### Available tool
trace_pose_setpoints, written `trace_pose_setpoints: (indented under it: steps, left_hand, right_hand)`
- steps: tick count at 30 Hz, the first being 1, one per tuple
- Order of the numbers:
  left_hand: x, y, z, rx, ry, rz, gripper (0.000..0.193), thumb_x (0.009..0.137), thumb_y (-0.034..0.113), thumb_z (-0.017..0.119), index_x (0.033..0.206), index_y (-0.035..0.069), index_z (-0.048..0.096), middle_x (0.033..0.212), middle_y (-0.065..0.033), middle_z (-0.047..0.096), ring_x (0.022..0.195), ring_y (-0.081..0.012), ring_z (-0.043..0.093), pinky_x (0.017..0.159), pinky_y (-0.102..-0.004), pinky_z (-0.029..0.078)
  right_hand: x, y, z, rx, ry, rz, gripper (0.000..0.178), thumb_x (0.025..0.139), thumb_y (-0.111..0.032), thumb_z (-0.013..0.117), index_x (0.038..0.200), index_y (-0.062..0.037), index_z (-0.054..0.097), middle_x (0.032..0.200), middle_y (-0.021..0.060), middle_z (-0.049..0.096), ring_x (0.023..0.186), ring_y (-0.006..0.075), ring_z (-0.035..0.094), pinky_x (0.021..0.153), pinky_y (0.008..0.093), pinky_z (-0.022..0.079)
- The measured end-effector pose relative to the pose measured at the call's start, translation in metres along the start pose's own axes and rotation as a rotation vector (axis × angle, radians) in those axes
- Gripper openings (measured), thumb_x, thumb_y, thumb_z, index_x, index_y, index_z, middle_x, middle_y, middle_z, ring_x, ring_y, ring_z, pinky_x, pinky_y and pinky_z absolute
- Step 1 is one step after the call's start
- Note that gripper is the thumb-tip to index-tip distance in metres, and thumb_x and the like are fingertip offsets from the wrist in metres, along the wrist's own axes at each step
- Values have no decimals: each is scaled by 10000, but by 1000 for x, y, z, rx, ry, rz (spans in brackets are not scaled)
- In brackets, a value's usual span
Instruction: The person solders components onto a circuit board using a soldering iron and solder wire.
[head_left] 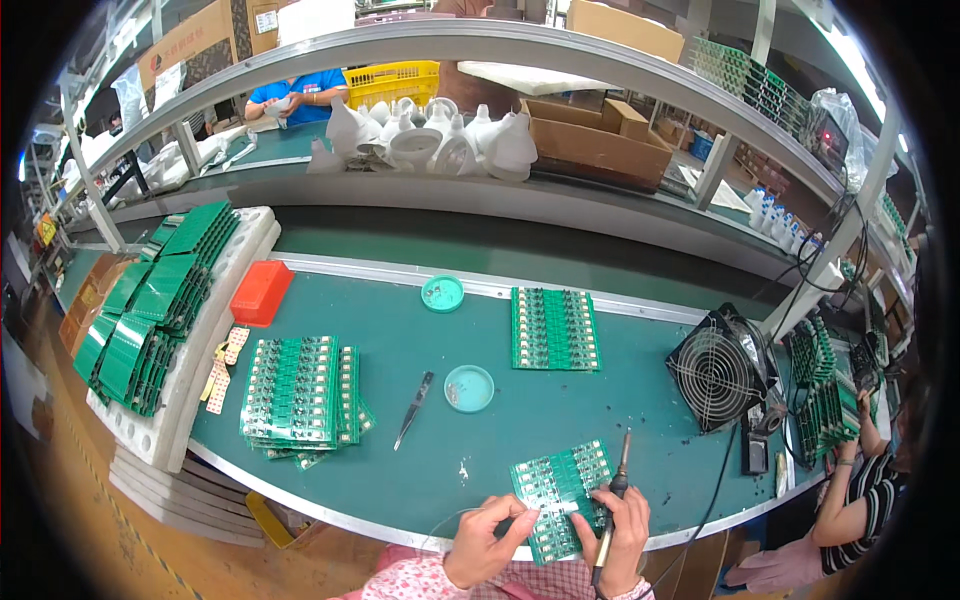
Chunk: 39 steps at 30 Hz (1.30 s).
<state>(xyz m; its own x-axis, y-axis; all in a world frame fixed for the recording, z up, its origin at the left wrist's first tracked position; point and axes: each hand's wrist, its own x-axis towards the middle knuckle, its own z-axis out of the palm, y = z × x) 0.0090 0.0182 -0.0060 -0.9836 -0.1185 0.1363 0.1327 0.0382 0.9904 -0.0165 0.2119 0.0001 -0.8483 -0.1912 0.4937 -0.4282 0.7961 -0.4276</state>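
A green circuit board panel [577, 468] with rows of small parts lies at the front edge of the bench between my hands. My right hand [622, 535] is closed round a soldering iron [619, 486], its tip pointing up and away from me. The thumb of that hand rests at the panel's lower right part. At the panel's left side, my left hand [487, 540] is closed, thumb and forefinger pinched together. A thin wire, apparently solder wire, curves into that hand from the left; its end is hidden by the fingers.
Stacked panels [290, 392] stand at left, another stack [555, 330] farther back. Tweezers [413, 410] lie near two round turquoise dishes [469, 388]. A fan [717, 370] stands right, a red bin [262, 293] left. Board piles [165, 280] rest on white foam. A co-worker [865, 500] sits right.
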Motion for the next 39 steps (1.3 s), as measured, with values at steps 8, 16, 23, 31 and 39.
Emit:
trace_pose_setpoints:
  steps: [8,16,23,31,39]
  left_hand:
    - [1,-13,17,-333,99,-156,214,1008,92,547,808,18,565,771,-22,584,720,-92,520,682,-244,445]
    - [4,-11,19,-267,35,-179,194,998,111,586,830,14,602,756,-18,597,690,-75,513,633,-238,438]
    - [2,-25,18,-265,28,-50,188,998,110,590,848,-4,603,787,-43,627,726,-106,572,683,-268,476]
    - [7,-10,23,-162,-10,-64,142,972,52,625,855,-28,628,824,-51,651,786,-88,597,724,-264,494]
    - [16,-10,42,-378,151,-79,223,977,133,649,809,-10,616,754,-26,642,737,-59,579,709,-239,483]
  right_hand:
    - [-3,-8,-7,-17,-22,64,438,780,-47,785,1184,-78,620,1120,180,645,1033,368,605,920,447,467]
    - [3,-7,-5,-6,3,43,434,778,-2,778,1179,-62,622,1093,174,656,980,361,630,856,410,502]
    - [3,-11,-10,46,-2,72,376,838,10,712,1197,-61,622,1045,188,645,932,357,633,796,393,514]
    - [-4,-8,-4,66,72,83,370,839,13,702,1194,-60,628,1015,185,642,897,350,634,779,391,511]
    - [1,-10,-6,106,79,82,377,820,38,714,1177,-56,637,978,175,642,880,342,639,766,386,511]
